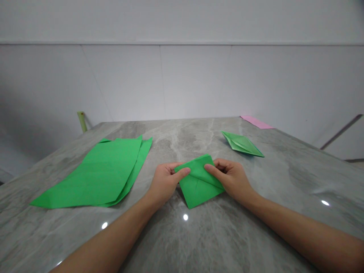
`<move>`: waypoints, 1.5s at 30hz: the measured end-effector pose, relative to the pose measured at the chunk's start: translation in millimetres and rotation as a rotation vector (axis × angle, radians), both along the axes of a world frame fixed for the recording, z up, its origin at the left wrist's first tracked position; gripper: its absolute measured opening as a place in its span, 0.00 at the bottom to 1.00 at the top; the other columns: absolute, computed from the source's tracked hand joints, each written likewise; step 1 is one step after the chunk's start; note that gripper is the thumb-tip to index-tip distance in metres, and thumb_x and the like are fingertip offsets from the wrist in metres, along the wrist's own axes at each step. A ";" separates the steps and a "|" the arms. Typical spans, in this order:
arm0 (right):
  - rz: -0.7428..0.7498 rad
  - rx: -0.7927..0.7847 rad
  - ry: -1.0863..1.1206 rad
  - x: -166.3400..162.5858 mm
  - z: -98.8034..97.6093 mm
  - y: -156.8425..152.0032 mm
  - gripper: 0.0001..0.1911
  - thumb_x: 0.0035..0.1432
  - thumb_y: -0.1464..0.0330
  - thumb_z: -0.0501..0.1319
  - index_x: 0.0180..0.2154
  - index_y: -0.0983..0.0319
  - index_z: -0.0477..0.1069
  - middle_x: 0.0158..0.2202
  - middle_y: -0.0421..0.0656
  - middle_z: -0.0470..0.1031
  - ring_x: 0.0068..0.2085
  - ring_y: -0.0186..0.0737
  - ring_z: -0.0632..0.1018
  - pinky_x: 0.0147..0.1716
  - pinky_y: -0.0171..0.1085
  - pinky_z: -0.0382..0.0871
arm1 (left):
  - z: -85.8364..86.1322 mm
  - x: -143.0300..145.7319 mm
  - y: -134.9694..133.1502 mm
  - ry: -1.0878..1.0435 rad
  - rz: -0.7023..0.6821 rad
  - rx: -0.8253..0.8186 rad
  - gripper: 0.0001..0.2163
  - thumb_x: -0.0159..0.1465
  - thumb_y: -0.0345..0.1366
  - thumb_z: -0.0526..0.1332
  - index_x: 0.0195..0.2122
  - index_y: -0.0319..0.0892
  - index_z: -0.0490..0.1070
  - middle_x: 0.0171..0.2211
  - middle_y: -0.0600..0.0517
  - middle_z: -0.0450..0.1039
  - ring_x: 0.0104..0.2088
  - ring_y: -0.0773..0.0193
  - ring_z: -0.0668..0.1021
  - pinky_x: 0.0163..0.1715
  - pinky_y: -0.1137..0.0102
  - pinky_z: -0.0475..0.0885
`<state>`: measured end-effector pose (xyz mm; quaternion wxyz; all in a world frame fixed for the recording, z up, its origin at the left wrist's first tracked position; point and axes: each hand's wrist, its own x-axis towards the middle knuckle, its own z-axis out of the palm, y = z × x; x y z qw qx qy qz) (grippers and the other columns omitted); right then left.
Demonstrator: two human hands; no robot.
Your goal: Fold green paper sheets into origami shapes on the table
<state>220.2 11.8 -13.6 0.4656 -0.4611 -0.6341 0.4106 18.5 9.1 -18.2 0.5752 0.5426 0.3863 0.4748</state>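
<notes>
A piece of folded green paper (199,185) is held up a little over the table, tilted, with creases across its face. My left hand (167,180) pinches its left corner, thumb on the front and fingers behind. On the upper right side, my right hand (231,178) grips the same paper, its thumb pressed flat near the top edge. The fingers behind the paper are partly hidden. Beyond my right hand lies a folded green paper diamond (242,144), its layers slightly parted.
A loose pile of green paper sheets (105,172) lies at the left of the grey marble-patterned table (182,132). A pink paper (257,122) rests at the far right edge. Behind stands a white wall (182,81), with a light-green object (82,121) beside the table's back left corner.
</notes>
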 end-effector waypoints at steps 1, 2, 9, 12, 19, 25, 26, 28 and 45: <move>-0.003 0.003 0.000 0.0 -0.4 0.0 0.20 0.53 0.51 0.65 0.24 0.61 0.71 0.18 0.37 0.67 0.20 0.32 0.65 0.18 0.32 0.57 | 0.3 0.3 -0.2 -0.012 -0.006 -0.001 0.13 0.57 0.44 0.69 0.34 0.38 0.81 0.28 0.49 0.80 0.30 0.60 0.80 0.35 0.67 0.74; -0.006 0.005 0.001 0.0 -0.6 0.0 0.20 0.53 0.52 0.65 0.23 0.61 0.71 0.18 0.37 0.67 0.20 0.31 0.65 0.18 0.32 0.56 | 0.4 0.5 -0.3 -0.025 -0.015 -0.002 0.14 0.57 0.45 0.68 0.34 0.38 0.81 0.28 0.49 0.79 0.30 0.60 0.79 0.35 0.67 0.74; -0.023 0.023 -0.018 -0.2 0.5 -0.5 0.21 0.53 0.52 0.65 0.22 0.61 0.69 0.17 0.35 0.63 0.19 0.30 0.62 0.17 0.32 0.53 | -11.4 -0.1 3.5 0.030 0.058 0.030 0.24 0.59 0.57 0.63 0.25 0.38 0.76 0.20 0.53 0.71 0.22 0.65 0.74 0.26 0.70 0.71; -0.014 0.034 -0.031 0.1 -0.3 0.2 0.22 0.53 0.51 0.64 0.21 0.60 0.68 0.17 0.35 0.62 0.19 0.30 0.61 0.17 0.32 0.53 | -14.8 0.1 4.8 0.051 0.122 0.024 0.28 0.60 0.62 0.58 0.21 0.38 0.73 0.17 0.54 0.68 0.19 0.67 0.69 0.20 0.72 0.66; 0.038 0.018 -0.017 -0.4 -3.1 0.6 0.18 0.54 0.54 0.65 0.24 0.61 0.71 0.20 0.37 0.69 0.21 0.32 0.67 0.19 0.32 0.58 | 1.5 -1.6 -0.9 0.170 -0.006 0.035 0.17 0.56 0.51 0.68 0.28 0.38 0.80 0.25 0.51 0.76 0.26 0.63 0.75 0.29 0.71 0.70; 0.078 -0.015 0.040 -0.3 -3.1 0.3 0.14 0.54 0.56 0.66 0.29 0.60 0.72 0.24 0.39 0.75 0.24 0.34 0.72 0.22 0.33 0.62 | 2.1 -2.3 -1.6 0.173 -0.046 0.024 0.14 0.57 0.45 0.66 0.30 0.38 0.81 0.26 0.50 0.78 0.27 0.62 0.76 0.31 0.70 0.70; 0.082 -0.015 0.030 0.0 -3.9 0.5 0.14 0.55 0.56 0.66 0.29 0.60 0.71 0.23 0.38 0.74 0.23 0.34 0.71 0.21 0.32 0.61 | 1.8 -2.3 -1.7 0.173 -0.058 0.006 0.14 0.57 0.45 0.67 0.30 0.38 0.81 0.26 0.50 0.78 0.27 0.62 0.76 0.30 0.70 0.70; 0.100 -0.012 -0.004 0.6 -5.8 0.8 0.15 0.56 0.57 0.66 0.27 0.60 0.70 0.21 0.37 0.71 0.22 0.33 0.69 0.20 0.32 0.59 | 1.4 -2.3 -2.4 0.181 -0.099 -0.041 0.13 0.56 0.45 0.68 0.29 0.38 0.81 0.25 0.50 0.78 0.25 0.63 0.75 0.28 0.71 0.69; 0.205 0.014 -0.111 0.5 -5.4 -2.2 0.15 0.60 0.56 0.61 0.32 0.60 0.67 0.18 0.33 0.65 0.20 0.30 0.62 0.19 0.31 0.54 | 2.1 -4.0 -4.0 0.210 -0.299 -0.155 0.18 0.52 0.49 0.70 0.28 0.35 0.78 0.24 0.50 0.76 0.22 0.67 0.73 0.25 0.72 0.68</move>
